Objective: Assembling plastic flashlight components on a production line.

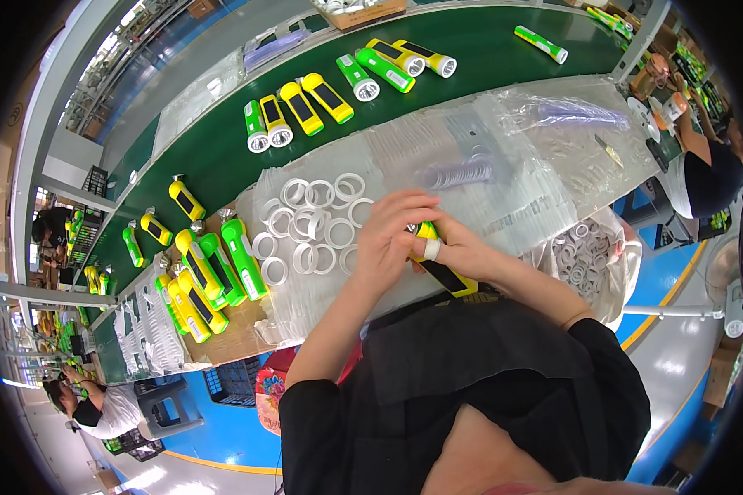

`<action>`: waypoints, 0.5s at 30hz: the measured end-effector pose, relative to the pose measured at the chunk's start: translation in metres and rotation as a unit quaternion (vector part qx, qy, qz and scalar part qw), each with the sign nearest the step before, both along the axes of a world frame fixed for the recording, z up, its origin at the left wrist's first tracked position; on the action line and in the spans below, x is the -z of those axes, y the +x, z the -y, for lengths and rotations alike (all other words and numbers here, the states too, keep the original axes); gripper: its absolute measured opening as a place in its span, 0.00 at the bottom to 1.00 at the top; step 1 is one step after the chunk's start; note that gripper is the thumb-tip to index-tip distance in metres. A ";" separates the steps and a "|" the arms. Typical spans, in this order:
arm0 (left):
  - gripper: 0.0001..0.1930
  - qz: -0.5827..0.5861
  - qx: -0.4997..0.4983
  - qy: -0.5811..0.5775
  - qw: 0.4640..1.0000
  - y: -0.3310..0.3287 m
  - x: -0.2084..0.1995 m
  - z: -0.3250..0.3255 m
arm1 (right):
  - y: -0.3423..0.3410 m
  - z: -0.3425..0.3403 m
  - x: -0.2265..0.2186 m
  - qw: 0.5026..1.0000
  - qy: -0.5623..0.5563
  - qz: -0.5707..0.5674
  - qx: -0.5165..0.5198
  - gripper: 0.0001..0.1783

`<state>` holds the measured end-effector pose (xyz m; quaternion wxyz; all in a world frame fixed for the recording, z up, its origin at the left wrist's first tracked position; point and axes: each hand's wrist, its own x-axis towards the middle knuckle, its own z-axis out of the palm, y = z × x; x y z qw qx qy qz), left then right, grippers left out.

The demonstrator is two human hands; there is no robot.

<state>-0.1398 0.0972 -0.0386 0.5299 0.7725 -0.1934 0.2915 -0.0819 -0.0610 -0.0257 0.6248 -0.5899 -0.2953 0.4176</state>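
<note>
Close in front of my body, both hands meet around the head end of a yellow flashlight with a dark panel on its side. My left hand wraps its fingers over the head, which is mostly hidden. Lower on the same flashlight, my right hand is closed around the body; a white band circles one of its fingers. The flashlight lies tilted, its tail toward my apron. Loose white rings are spread on the plastic-covered table just left of my left hand.
Yellow and green flashlights stand in a cluster at left; several more lie along the green belt. Stacked clear lenses lie ahead of my hands. A bag of grey-white rings hangs at right. Other people work on both sides.
</note>
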 end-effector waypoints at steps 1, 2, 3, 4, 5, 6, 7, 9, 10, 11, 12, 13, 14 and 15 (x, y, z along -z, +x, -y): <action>0.15 0.000 0.004 0.001 1.000 -0.001 0.004 0.002 | -0.001 0.000 0.007 1.000 0.024 -0.008 0.005 0.25; 0.17 0.003 -0.003 0.014 1.000 -0.001 0.005 0.006 | -0.002 0.000 0.009 0.999 0.047 -0.017 0.010 0.24; 0.19 0.006 -0.010 0.027 1.000 0.000 0.006 0.010 | -0.003 0.003 0.009 0.999 0.047 -0.017 0.012 0.24; 0.19 0.006 -0.007 0.027 1.000 0.003 0.006 0.013 | -0.004 0.006 0.007 0.997 0.056 -0.037 0.035 0.23; 0.20 0.011 -0.020 0.037 0.999 0.006 0.005 0.016 | -0.004 0.008 0.004 0.995 0.066 -0.056 0.057 0.21; 0.22 0.016 -0.032 0.047 0.998 0.011 0.004 0.019 | -0.002 0.010 0.002 0.991 0.066 -0.071 0.092 0.20; 0.20 0.007 -0.043 -0.009 0.999 0.022 0.012 0.020 | 0.001 0.013 0.001 0.986 0.067 -0.086 0.128 0.19; 0.19 -0.102 -0.113 -0.054 0.987 0.043 0.015 0.011 | 0.011 0.024 0.005 0.982 0.078 -0.119 0.125 0.19; 0.23 -0.082 -0.186 0.060 0.977 0.057 0.030 0.005 | 0.013 0.027 0.004 0.979 0.071 -0.132 0.141 0.19; 0.23 -0.081 -0.185 0.061 0.978 0.066 0.039 0.002 | 0.014 0.030 0.005 0.981 0.071 -0.110 0.142 0.21; 0.25 -0.107 -0.203 0.151 0.962 0.072 0.044 0.000 | 0.015 0.032 0.006 0.981 0.071 -0.110 0.142 0.21; 0.27 -0.132 -0.221 0.239 0.936 0.075 0.050 -0.001 | 0.016 0.033 0.006 0.982 0.074 -0.104 0.141 0.21; 0.27 -0.131 -0.218 0.241 0.937 0.079 0.051 -0.002 | 0.018 0.036 0.007 0.982 0.078 -0.099 0.142 0.21; 0.28 -0.146 -0.194 0.237 0.941 0.082 0.053 -0.004 | 0.018 0.038 0.008 0.981 0.080 -0.099 0.144 0.21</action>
